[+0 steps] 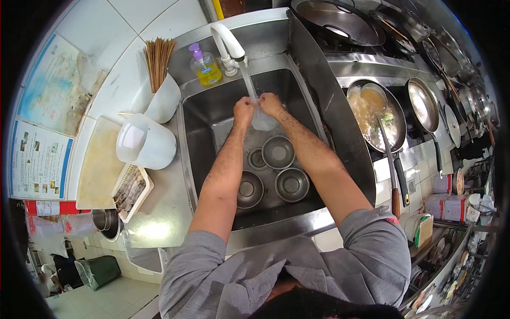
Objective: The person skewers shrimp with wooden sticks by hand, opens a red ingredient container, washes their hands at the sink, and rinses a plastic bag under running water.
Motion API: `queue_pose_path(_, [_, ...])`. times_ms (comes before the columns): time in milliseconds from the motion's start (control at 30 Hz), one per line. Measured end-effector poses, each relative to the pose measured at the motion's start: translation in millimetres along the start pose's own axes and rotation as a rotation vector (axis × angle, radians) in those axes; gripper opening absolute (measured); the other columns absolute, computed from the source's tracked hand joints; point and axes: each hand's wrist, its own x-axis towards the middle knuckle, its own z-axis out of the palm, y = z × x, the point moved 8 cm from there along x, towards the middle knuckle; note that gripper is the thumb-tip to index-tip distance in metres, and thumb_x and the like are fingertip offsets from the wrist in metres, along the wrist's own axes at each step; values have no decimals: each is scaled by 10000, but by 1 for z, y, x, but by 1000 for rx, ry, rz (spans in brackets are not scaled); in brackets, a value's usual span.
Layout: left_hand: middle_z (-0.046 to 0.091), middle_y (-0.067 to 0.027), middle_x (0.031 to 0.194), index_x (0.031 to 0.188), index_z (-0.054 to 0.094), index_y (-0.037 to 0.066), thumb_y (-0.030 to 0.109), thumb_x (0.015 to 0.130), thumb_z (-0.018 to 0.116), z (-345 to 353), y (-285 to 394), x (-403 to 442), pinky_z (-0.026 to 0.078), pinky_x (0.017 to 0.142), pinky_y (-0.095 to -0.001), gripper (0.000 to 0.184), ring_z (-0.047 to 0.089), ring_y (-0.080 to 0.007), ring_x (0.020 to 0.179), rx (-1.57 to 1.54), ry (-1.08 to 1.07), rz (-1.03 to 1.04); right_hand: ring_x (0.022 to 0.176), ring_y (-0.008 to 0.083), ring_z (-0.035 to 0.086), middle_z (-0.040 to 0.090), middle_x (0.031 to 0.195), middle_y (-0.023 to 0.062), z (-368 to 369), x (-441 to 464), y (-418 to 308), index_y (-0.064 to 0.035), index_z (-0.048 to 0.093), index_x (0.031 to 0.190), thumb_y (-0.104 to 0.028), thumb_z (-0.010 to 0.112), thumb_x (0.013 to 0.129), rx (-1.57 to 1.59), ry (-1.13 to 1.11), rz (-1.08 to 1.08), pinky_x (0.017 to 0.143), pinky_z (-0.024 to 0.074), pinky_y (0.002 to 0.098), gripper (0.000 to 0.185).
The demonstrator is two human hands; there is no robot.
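Inside the metal sink (210, 125), my left hand (244, 110) and my right hand (271, 104) are closed on the top edge of a clear plastic bag (264, 122), one on each side. Water from the white faucet (228, 41) runs down between my hands into the bag, which hangs with its lower part rounded out. Below the bag, three metal bowls stand on the sink floor: one bowl (278, 152) nearest the bag, another bowl (292, 185) in front of it, and a third bowl (249, 190) partly hidden by my left forearm.
A soap bottle (207, 69) stands behind the sink. To the left are thin sticks (158, 59) in a white holder, a white plastic container (154, 143), a cutting board (98, 154) and a tray (139, 199). On the right, a wok (366, 130) holds food, liquid and a ladle, beside a pan (423, 103).
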Motion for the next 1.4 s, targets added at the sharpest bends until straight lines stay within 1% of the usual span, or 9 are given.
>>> queue_pose_path(133, [670, -195, 913, 965, 655, 0, 181, 791, 608, 14, -39, 13, 473, 759, -402, 256, 644, -318, 875, -161, -3, -208, 932, 352, 646, 669, 950, 205, -3, -2, -14, -34, 682, 935, -166, 553, 817, -37, -37, -36, 816, 504, 415, 218])
queue_pose_path(200, [643, -81, 811, 923, 653, 6, 205, 822, 588, 18, -53, 13, 464, 570, -293, 233, 586, -152, 724, -378, 47, -307, 923, 347, 650, 671, 942, 200, -4, -2, -20, -37, 683, 929, -166, 559, 815, -39, -52, -48, 811, 506, 414, 212])
queue_pose_path(233, [643, -81, 811, 923, 653, 6, 205, 822, 588, 18, -52, 13, 464, 570, -293, 233, 586, -152, 724, -378, 48, -307, 912, 347, 653, 674, 930, 196, -5, -3, -23, -37, 683, 919, -167, 569, 809, -37, -55, -62, 806, 508, 415, 205])
queue_pose_path(333, [648, -83, 849, 935, 656, -1, 225, 819, 576, 22, -51, 8, 461, 582, -317, 266, 589, -167, 723, -490, 2, -345, 891, 351, 656, 677, 906, 191, -10, -6, -25, -36, 683, 898, -166, 586, 797, -34, -73, -64, 792, 510, 419, 191])
queue_pose_path(400, [657, -211, 870, 923, 645, -30, 314, 836, 561, 10, -35, 10, 467, 737, -414, 364, 631, -343, 831, -182, 57, -159, 880, 355, 656, 678, 894, 190, -10, -7, -24, -36, 683, 887, -164, 593, 790, -34, -89, -53, 784, 511, 423, 184])
queue_pose_path(500, [654, -217, 863, 888, 638, -37, 332, 843, 550, 0, -12, 2, 473, 728, -423, 382, 632, -366, 808, -33, 38, -122, 881, 363, 652, 675, 895, 195, -5, -2, -15, -37, 685, 902, -184, 591, 788, -37, -86, -46, 786, 509, 426, 209])
queue_pose_path(833, [680, -179, 845, 946, 649, 6, 152, 759, 672, -1, 9, 2, 502, 749, -380, 238, 672, -293, 851, -188, -60, -99, 823, 353, 659, 671, 845, 202, -16, 3, -9, -46, 701, 834, -181, 552, 785, 39, 2, -50, 728, 512, 432, 208])
queue_pose_path(1100, [670, -206, 839, 884, 636, -16, 200, 718, 740, -13, 46, -2, 500, 749, -405, 292, 661, -344, 870, 189, -66, 35, 738, 270, 637, 643, 766, 125, -20, -13, -13, -36, 679, 888, -191, 583, 800, 169, 40, -149, 710, 494, 364, 203])
queue_pose_path(1400, [662, -200, 798, 796, 639, 3, 144, 720, 672, -7, -3, 19, 499, 733, -424, 163, 650, -376, 849, -26, -79, -36, 1110, 299, 550, 539, 1220, 138, -32, -53, -42, -192, 654, 1124, -365, 638, 823, -513, -228, -129, 973, 423, 443, 347])
